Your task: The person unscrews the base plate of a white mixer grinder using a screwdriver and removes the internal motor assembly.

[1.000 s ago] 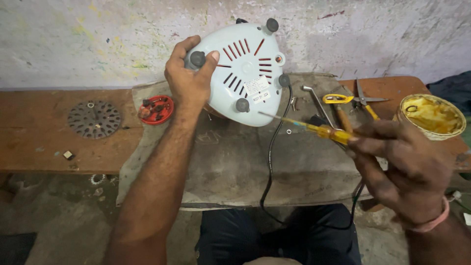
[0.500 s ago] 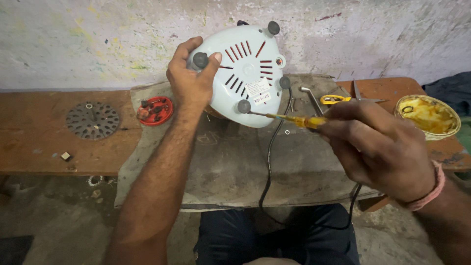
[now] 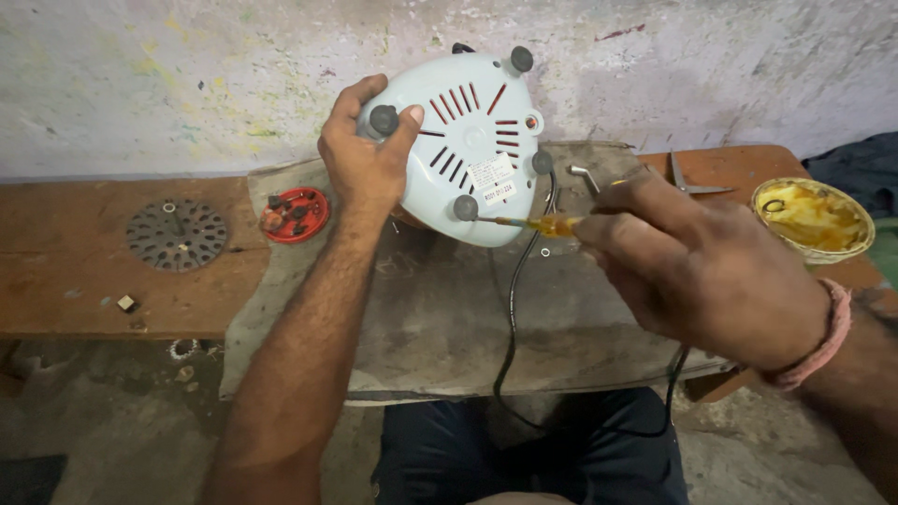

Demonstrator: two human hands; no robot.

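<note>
Head view: left hand (image 3: 360, 164) gripping the pale blue appliance base (image 3: 468, 140), tilted underside-up at the far middle of the grey slab (image 3: 421, 318), fingers wrapped over its rim beside a rubber foot. Right hand (image 3: 702, 266) pinching a yellow-handled screwdriver (image 3: 547, 224), tip touching the near foot (image 3: 465, 208). Probably working a screw there; calling next for steady pressure and keeping the tip seated. Red part (image 3: 295, 213) lying left.

pale blue appliance base (image 3: 468, 140), red slots, yellow screwdriver (image 3: 552, 224)
</note>
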